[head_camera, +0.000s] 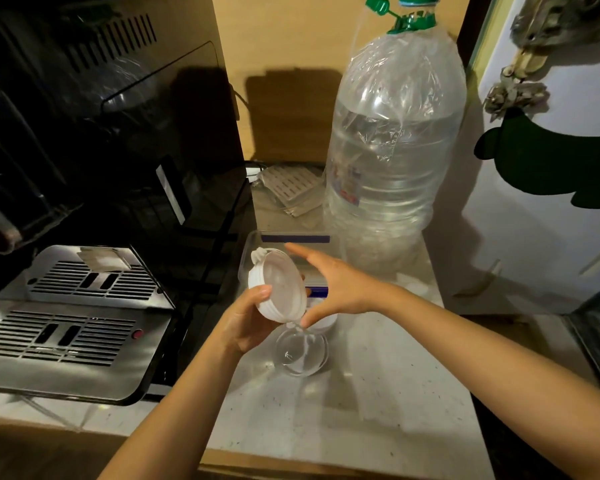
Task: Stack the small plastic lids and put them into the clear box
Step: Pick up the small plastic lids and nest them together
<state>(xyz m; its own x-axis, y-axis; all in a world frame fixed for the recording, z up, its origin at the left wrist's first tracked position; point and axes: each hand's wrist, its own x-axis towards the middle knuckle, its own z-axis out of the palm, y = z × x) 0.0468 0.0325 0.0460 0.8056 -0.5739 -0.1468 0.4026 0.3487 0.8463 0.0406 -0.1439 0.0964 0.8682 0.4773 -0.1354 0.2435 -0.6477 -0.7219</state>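
Observation:
My left hand [248, 322] grips a stack of small white plastic lids [280, 284], tilted on edge above the counter. My right hand [336, 287] is just to the right of the stack with fingers spread, its thumb touching the stack's lower rim. Behind both hands lies the clear box [253, 242] with blue clasps, mostly hidden by them. A clear round lid [300, 353] lies flat on the counter below the stack. Another white lid [326, 325] peeks out under my right hand.
A black coffee machine [118, 150] with a metal drip tray [66, 334] fills the left side. A large water bottle [395, 140] with a green cap stands behind the box. A white fridge door [551, 202] is at the right. The speckled counter [361, 410] extends toward me.

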